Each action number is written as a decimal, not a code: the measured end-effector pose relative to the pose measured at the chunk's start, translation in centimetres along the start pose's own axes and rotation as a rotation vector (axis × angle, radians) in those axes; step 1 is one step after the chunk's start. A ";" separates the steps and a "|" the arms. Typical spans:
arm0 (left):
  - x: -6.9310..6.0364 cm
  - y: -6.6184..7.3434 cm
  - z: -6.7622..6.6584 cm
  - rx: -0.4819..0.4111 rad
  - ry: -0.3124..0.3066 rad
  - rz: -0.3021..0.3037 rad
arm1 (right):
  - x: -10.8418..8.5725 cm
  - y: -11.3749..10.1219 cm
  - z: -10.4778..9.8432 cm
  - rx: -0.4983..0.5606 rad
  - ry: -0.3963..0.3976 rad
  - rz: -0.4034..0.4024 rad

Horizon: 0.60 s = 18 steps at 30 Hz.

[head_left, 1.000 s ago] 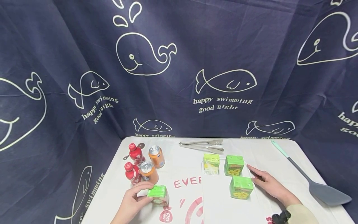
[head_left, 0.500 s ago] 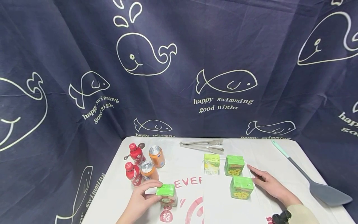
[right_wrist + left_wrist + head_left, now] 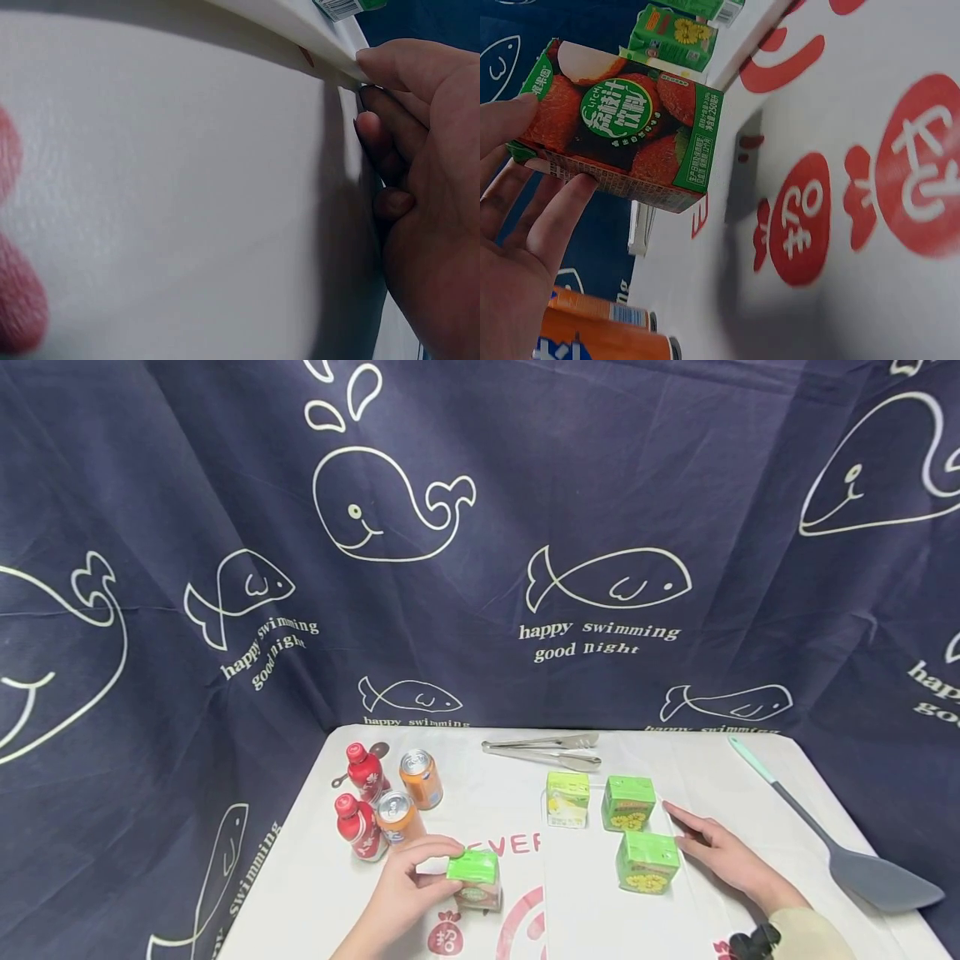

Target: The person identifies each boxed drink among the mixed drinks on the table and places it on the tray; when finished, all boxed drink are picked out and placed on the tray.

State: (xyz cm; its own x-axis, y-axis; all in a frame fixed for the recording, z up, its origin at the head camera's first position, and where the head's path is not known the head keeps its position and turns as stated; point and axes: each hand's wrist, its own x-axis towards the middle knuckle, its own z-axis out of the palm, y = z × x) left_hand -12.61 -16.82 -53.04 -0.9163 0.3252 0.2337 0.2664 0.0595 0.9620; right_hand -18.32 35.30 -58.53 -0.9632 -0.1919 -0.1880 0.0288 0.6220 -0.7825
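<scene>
My left hand [image 3: 408,881] grips a litchi juice carton [image 3: 476,881] by its left end, thumb on one side and fingers on the other. In the left wrist view the carton [image 3: 619,124] shows red fruit and green edges, and it is off the table, its shadow apart from it. At the right edge of a low white board or box [image 3: 592,893], the fingertips of my right hand [image 3: 731,860] rest close to the rim. Its index finger and thumb look straight, while the other fingers bend loosely. Three green juice cartons [image 3: 647,864] stand within that white outline.
Two orange cans [image 3: 422,781] and two red bottles [image 3: 360,827] stand at the left, a dark spoon [image 3: 380,750] behind them. Metal tongs [image 3: 543,750] lie at the back. A grey spatula [image 3: 873,877] with a mint handle lies at the right. A dark curtain [image 3: 480,527] hangs behind.
My left hand has carried the litchi juice carton rightward, away from the cans and bottles towards the white board or box. My right hand has stayed in place.
</scene>
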 end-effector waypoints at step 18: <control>1.8 0.9 3.4 -0.073 -0.062 -0.014 | -0.1 -0.1 0.1 0.010 0.003 0.014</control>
State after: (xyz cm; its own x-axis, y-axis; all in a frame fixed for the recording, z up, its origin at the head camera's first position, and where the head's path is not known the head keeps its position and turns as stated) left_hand -12.97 -13.01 -52.21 -0.8991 0.3825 0.2129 0.2289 -0.0038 0.9734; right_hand -18.22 35.18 -58.44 -0.9636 -0.1811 -0.1967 0.0445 0.6167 -0.7859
